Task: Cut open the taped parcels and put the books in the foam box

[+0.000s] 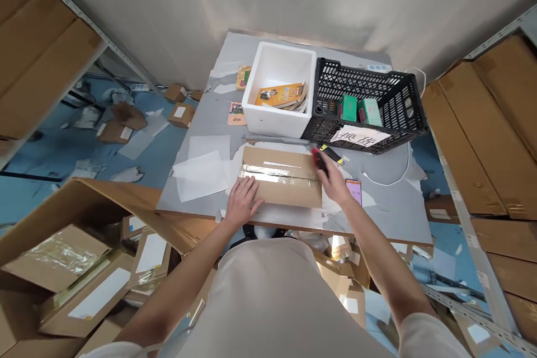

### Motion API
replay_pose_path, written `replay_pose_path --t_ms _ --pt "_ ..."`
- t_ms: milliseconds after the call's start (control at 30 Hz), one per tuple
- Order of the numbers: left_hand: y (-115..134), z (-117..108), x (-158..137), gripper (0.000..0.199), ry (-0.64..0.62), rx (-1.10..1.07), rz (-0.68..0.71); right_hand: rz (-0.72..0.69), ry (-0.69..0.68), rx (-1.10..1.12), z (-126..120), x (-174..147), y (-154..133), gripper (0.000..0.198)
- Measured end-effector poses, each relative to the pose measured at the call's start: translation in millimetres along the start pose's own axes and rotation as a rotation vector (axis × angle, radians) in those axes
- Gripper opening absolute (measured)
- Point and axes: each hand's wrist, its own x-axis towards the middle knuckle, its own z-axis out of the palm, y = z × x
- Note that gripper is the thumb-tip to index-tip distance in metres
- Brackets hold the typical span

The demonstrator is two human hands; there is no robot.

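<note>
Head view, taped box on grey table (patchy), littered floor

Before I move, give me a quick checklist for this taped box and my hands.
1. Left hand on the box, at its near left corner: ok.
2. Right hand gripping the red-and-black tool: ok.
3. Tool's working end: cannot tell, it is blurred.
4. Box lying flat on the table: ok.
5. Table left of the box free of loose paper: not ok, white sheets lie there.
</note>
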Motion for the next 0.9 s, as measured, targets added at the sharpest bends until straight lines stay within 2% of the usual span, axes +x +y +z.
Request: replay_pose_path --t_ms 100,167,233,433,567,700,800,900 --pt "-1.7 3.4 0.5 0.055 0.018 0.005 0.001 -0.316 -0.321 -0.033 7.4 30.7 -58.3 0.051" --pt "-2.2 4.1 0.5 0.056 0.036 0.001 0.013 -0.426 -0.467 -0.083 19.3 45.9 -83.4 0.049" --pt "-2.5 5.0 0.0 0.056 0.048 -0.009 0.017 -0.466 -0.543 -0.138 29.1 56.4 -95.8 0.047" --pt "-5.3 8.0 0.9 0.056 0.065 -0.040 0.006 -0.467 -0.653 -0.313 27.7 70.4 -105.9 0.051" --pt "-8.0 9.1 2.1 0.056 0.064 -0.028 0.017 -0.467 -0.685 -0.467 25.3 73.4 -117.5 0.053" --pt "-9.3 10.5 2.5 0.056 0.034 -0.019 0.003 -0.478 -0.689 -0.568 35.0 77.7 -127.1 0.053" --pt "-9.5 11.2 3.0 0.056 0.017 -0.003 -0.010 -0.521 -0.684 -0.587 37.3 78.0 -122.2 0.053" --pt "-9.5 11.1 3.6 0.056 0.002 0.005 -0.010 -0.505 -0.689 -0.602 28.8 72.5 -107.0 0.055"
